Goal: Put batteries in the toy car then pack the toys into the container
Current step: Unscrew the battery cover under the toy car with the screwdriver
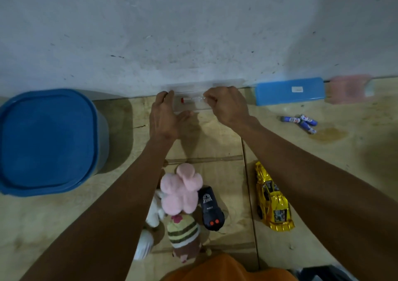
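At 4 o'clock from frame centre, the gold toy car (273, 198) lies on the pale wooden floor (64, 226), untouched, nose toward the viewer. Batteries (301, 122), blue-and-white, lie loose in a small cluster at 2 o'clock, well apart from the car. Black remote control (211, 209) sits at 6 o'clock, just beside the pink plush toy (182, 189) and the striped plush toy (183, 235); a white plush (154, 215) is partly hidden under the left forearm. Blue lidded container (46, 140) stands at 9 o'clock, lid on. Both hands are up at 12 o'clock against the wall, on a clear plastic case (191, 98) with something red-tipped inside; contents too blurred to identify. Left hand (163, 116) has fingers spread, cupping the case's left end. Right hand (226, 106) has fingers curled together, pinching its right edge. Blue flat box (289, 93) and a blurred pink item (346, 88) lie along the wall at 1–2 o'clock.
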Demonstrator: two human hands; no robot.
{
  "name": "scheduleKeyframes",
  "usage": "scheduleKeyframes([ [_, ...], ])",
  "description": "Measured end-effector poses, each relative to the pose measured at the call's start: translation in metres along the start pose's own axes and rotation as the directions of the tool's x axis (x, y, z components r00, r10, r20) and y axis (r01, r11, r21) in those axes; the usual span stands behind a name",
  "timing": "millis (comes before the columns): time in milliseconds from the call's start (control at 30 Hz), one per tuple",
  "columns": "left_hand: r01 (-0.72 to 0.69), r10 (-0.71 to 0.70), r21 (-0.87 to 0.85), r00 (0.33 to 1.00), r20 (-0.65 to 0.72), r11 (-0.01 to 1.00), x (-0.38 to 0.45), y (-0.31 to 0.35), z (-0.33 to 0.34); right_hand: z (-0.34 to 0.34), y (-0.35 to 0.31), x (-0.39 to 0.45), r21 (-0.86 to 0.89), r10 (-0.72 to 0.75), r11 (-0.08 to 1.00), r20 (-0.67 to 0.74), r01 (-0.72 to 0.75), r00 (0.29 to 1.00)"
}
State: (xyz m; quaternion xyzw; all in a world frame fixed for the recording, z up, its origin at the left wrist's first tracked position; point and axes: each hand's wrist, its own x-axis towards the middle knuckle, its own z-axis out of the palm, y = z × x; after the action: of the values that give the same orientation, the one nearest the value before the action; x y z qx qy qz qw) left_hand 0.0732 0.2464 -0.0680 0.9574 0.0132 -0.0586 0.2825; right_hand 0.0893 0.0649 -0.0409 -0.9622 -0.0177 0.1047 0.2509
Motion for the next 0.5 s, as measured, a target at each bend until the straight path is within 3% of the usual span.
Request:
scheduleKeyframes([
  [167,-0.023,0.022,0.021,1.000,0.021,1.000,0.003,-0.001,-0.005,0.007,-0.010,0.001,-0.137,-0.048,0.989,0.028,0.052,0.998],
  [333,-0.096,0.096,0.005,0.995,0.027,0.995,-0.005,-0.006,-0.010,0.008,-0.009,0.001,-0.140,-0.034,0.989,0.111,0.050,0.993],
  [500,-0.060,0.057,0.048,0.996,0.069,0.997,-0.007,-0.006,-0.010,0.005,-0.008,0.000,-0.166,-0.073,0.981,0.142,0.096,0.987],
])
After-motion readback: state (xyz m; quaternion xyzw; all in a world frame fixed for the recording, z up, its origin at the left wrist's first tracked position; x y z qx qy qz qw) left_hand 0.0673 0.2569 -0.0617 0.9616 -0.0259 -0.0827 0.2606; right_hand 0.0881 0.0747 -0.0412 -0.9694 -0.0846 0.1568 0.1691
